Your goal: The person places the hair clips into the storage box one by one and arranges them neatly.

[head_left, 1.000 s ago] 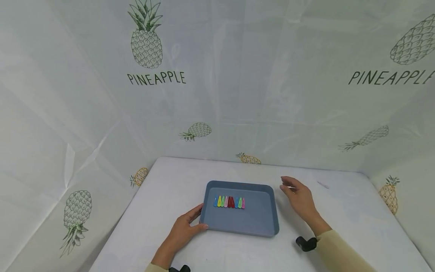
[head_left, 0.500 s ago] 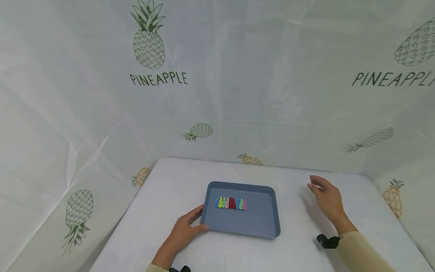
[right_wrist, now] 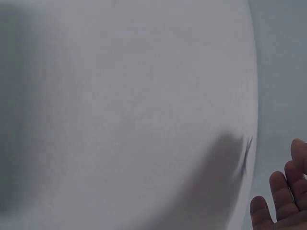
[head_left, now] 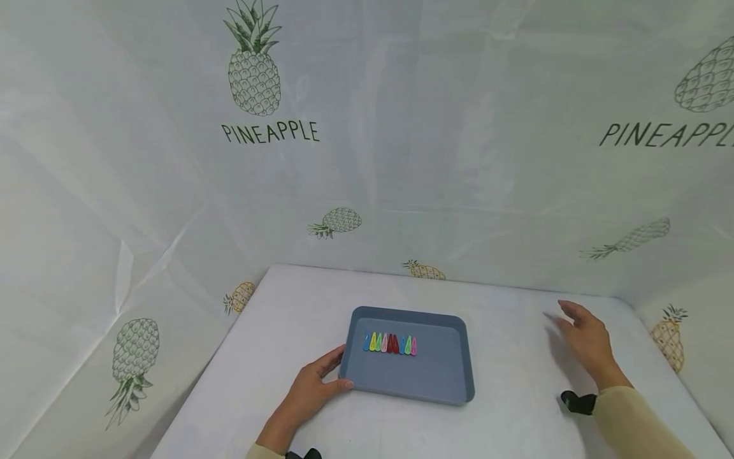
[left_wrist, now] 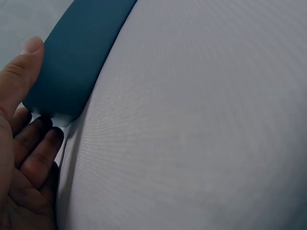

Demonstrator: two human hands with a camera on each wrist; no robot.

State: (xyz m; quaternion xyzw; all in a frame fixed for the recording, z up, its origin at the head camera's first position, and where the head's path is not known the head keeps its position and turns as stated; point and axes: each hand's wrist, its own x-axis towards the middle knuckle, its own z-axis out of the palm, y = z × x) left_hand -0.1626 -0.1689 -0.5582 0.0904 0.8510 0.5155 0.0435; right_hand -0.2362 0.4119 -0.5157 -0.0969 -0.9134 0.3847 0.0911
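A blue-grey tray point(head_left: 438, 363) lies on the white table. In its left half, a neat row of several snap hair clips point(head_left: 390, 343) runs across in blue, yellow, green, pink and red. My left hand point(head_left: 309, 392) holds the tray's near left corner, thumb at the front edge and fingers at the left side. In the left wrist view the thumb point(left_wrist: 29, 67) rests against the tray's wall point(left_wrist: 76, 52). Away to the right, my right hand point(head_left: 587, 344) hovers above the table with relaxed fingers and holds nothing; its shadow falls beside it.
A white cloth covers the table point(head_left: 516, 382). Behind and at both sides hang pale sheets point(head_left: 436, 127) with pineapple prints. A dark crease or mark point(right_wrist: 246, 157) shows near the table edge in the right wrist view.
My right hand has moved right, away from the tray's right side towards the table's right part. The left hand, the tray and the hair clips have stayed as they were.
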